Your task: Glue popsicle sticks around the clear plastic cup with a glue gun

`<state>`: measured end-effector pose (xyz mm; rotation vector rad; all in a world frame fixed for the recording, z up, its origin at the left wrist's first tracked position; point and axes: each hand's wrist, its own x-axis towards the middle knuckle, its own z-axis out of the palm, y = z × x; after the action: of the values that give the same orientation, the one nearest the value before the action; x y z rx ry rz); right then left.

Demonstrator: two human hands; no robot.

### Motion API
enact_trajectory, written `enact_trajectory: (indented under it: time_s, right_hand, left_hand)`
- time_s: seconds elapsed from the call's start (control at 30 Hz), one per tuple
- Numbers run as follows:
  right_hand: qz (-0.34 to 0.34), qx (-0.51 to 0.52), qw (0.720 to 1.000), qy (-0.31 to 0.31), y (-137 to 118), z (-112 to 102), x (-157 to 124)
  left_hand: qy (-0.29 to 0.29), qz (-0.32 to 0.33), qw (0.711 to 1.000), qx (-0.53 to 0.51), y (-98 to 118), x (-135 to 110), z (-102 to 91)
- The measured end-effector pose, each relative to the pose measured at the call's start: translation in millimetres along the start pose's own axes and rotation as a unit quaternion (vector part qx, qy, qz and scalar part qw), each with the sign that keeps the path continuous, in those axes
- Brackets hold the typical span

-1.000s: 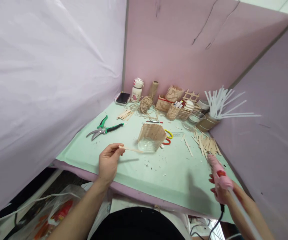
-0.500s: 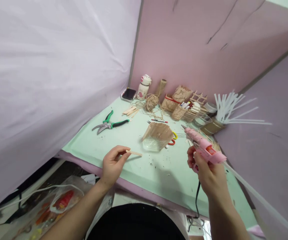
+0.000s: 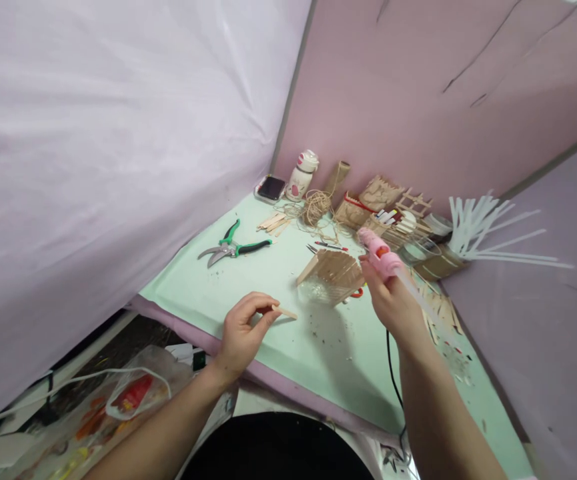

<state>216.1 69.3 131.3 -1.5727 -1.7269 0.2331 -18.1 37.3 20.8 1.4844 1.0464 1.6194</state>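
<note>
My left hand [image 3: 245, 331] pinches a short wooden craft stick [image 3: 285, 311] between thumb and fingers, holding it just above the near part of the mint-green table mat [image 3: 248, 280]. My right hand [image 3: 393, 303] is wrapped round a pink glue gun [image 3: 379, 253], its nozzle pointing away and up to the left, a clear glue stick trailing from its back. The gun hangs beside a clear container clad in wooden sticks [image 3: 331, 277], which stands tilted on the mat between my hands.
Green-handled cutters [image 3: 233, 245] lie at the mat's left. Along the back wall stand a phone [image 3: 271, 189], a white jar [image 3: 302, 176], a twine ball [image 3: 315, 202], stick baskets [image 3: 368, 203] and a pot of white glue sticks [image 3: 463, 240]. Loose sticks [image 3: 441, 307] lie at right.
My right hand has lifted the glue gun from the right table edge up and leftward, close to the stick-clad container. My left hand keeps its pinch on the stick. The camera has swung left.
</note>
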Motion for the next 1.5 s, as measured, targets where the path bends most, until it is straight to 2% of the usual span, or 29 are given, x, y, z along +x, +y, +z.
enact_trajectory:
  time_s: [0.13, 0.27, 0.4, 0.53, 0.6, 0.7, 0.77, 0.87, 1.0, 1.07, 1.2, 1.33, 1.5]
  right_hand:
    - [-0.001, -0.033, 0.999, 0.003, 1.4, 1.8, -0.4]
    - [0.056, -0.115, 0.991, 0.035, 6.5, -12.6, -28.3]
    - [0.121, -0.232, 0.964, 0.049, 42.6, -40.6, -62.8]
    - [0.199, -0.289, 0.935, -0.046, 99.5, -62.7, -91.5]
    - [0.208, -0.292, 0.928, -0.104, 123.6, -65.8, -103.5]
    - [0.208, -0.327, 0.911, -0.140, 146.9, -64.7, -117.3]
    - [0.181, -0.361, 0.900, -0.165, 152.4, -65.3, -121.5]
    - [0.103, -0.391, 0.900, -0.166, 141.4, -70.3, -116.2]
    - [-0.017, -0.335, 0.940, -0.065, 88.8, -66.0, -83.8]
    - [-0.100, -0.289, 0.950, -0.058, 57.5, -51.7, -58.8]
    - [-0.233, -0.229, 0.939, -0.107, 17.6, -6.5, -4.9]
    - [-0.214, -0.273, 0.918, -0.193, 8.9, 28.9, 29.8]
    - [-0.208, -0.335, 0.883, -0.255, 7.1, 38.3, 35.4]
  left_hand:
    - [-0.014, 0.001, 1.000, 0.004, -1.7, -0.2, 0.2]
    - [-0.041, -0.016, 0.999, 0.000, -0.7, -1.7, 1.5]
    - [-0.115, -0.064, 0.991, 0.007, 0.4, -1.1, 4.4]
    - [-0.143, -0.155, 0.977, -0.032, -1.2, 5.7, 7.5]
    - [-0.153, -0.184, 0.971, -0.008, -0.9, 10.7, 7.6]
    - [-0.177, -0.187, 0.964, 0.066, 2.2, 17.8, 5.2]
    - [-0.192, -0.170, 0.959, 0.117, 4.4, 21.4, 2.6]
    - [-0.217, -0.102, 0.947, 0.213, 5.8, 24.7, -1.0]
    - [-0.231, -0.014, 0.912, 0.339, 7.1, 31.6, -1.9]
    - [-0.233, -0.009, 0.901, 0.366, 9.0, 41.2, 1.2]
    - [-0.323, -0.031, 0.882, 0.341, 10.6, 75.0, 16.2]
    - [-0.401, -0.007, 0.862, 0.310, 0.5, 109.2, 34.7]
    - [-0.464, 0.023, 0.847, 0.259, -13.4, 122.7, 48.4]
